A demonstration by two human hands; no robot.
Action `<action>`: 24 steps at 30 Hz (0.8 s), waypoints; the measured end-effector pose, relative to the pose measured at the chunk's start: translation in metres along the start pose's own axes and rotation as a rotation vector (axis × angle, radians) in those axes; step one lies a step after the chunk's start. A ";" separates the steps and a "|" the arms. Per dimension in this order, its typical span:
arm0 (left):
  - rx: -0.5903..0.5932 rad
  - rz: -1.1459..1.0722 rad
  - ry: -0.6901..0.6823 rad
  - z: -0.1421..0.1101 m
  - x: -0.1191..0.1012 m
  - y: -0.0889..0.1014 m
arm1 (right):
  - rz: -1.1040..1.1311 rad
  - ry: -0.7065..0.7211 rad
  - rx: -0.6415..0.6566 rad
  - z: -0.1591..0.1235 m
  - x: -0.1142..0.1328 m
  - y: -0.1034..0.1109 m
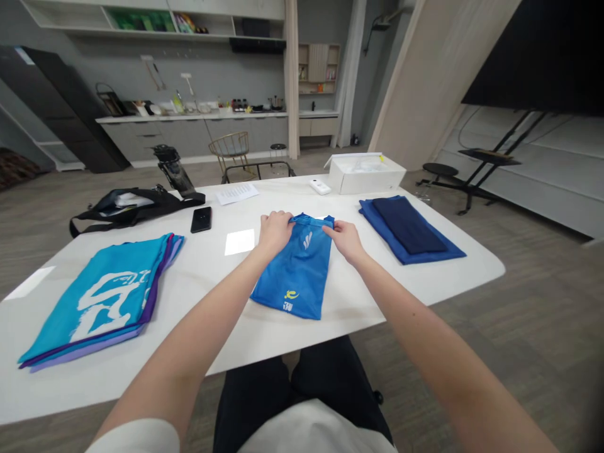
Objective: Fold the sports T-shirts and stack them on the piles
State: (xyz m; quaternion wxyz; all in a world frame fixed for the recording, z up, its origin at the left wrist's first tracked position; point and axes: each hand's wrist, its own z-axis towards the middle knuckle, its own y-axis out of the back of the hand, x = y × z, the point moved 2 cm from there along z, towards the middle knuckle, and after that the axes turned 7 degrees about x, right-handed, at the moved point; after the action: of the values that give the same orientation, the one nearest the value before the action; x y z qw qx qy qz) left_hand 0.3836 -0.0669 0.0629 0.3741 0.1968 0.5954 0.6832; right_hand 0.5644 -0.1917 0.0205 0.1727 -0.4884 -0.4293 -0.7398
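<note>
One blue garment (299, 267); long axis near-to-far; far end slightly rightward

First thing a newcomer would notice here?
Probably the bright blue cloth in the middle of the white table, its far edge held by the left hand and right hand. Next, the turquoise cloth with bold white print, topping a stack on the table's left side. After that, perhaps the big black screen at the upper right of the view.

Short white sleeve (141, 435), white top (316, 429), black trousers (337, 377)
</note>
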 end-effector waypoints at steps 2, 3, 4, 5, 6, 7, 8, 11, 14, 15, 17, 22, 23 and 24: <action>-0.014 -0.001 -0.070 -0.004 -0.030 0.013 | -0.087 0.065 -0.075 -0.027 0.006 0.033; -0.024 -0.003 -0.105 -0.006 -0.045 0.020 | -0.128 0.095 -0.114 -0.042 0.008 0.050; -0.034 -0.006 -0.140 -0.008 -0.059 0.026 | -0.164 0.121 -0.155 -0.056 0.010 0.068; -0.045 -0.010 -0.173 -0.009 -0.072 0.033 | -0.194 0.144 -0.195 -0.070 0.012 0.086; -0.054 -0.016 -0.205 -0.010 -0.086 0.040 | -0.217 0.162 -0.235 -0.083 0.014 0.104; -0.061 -0.024 -0.234 -0.011 -0.098 0.047 | -0.232 0.174 -0.273 -0.096 0.016 0.122; -0.071 -0.033 -0.262 -0.012 -0.111 0.053 | -0.241 0.182 -0.308 -0.107 0.017 0.140; -0.119 -0.072 -0.354 -0.008 -0.149 0.067 | -0.254 0.183 -0.409 -0.129 0.020 0.191; -0.142 -0.135 -0.437 0.006 -0.186 0.065 | -0.292 0.175 -0.500 -0.132 0.016 0.230; -0.133 -0.165 -0.452 0.013 -0.198 0.060 | -0.311 0.174 -0.516 -0.129 0.012 0.240; -0.092 -0.246 -0.463 0.028 -0.219 0.042 | -0.353 0.163 -0.522 -0.119 -0.003 0.254; 0.039 -0.533 -0.436 0.057 -0.259 -0.019 | -0.407 0.088 -0.511 -0.097 -0.058 0.277; 0.052 -0.599 -0.434 0.061 -0.266 -0.029 | -0.401 0.082 -0.526 -0.094 -0.068 0.283; 0.058 -0.663 -0.438 0.064 -0.273 -0.036 | -0.393 0.080 -0.549 -0.092 -0.077 0.290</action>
State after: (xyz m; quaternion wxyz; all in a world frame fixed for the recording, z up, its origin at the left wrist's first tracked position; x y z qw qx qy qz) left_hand 0.6148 -0.2269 0.0899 0.6868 0.1453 0.5520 0.4500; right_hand 0.7429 -0.4443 0.0741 -0.0945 -0.3951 -0.2931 -0.8655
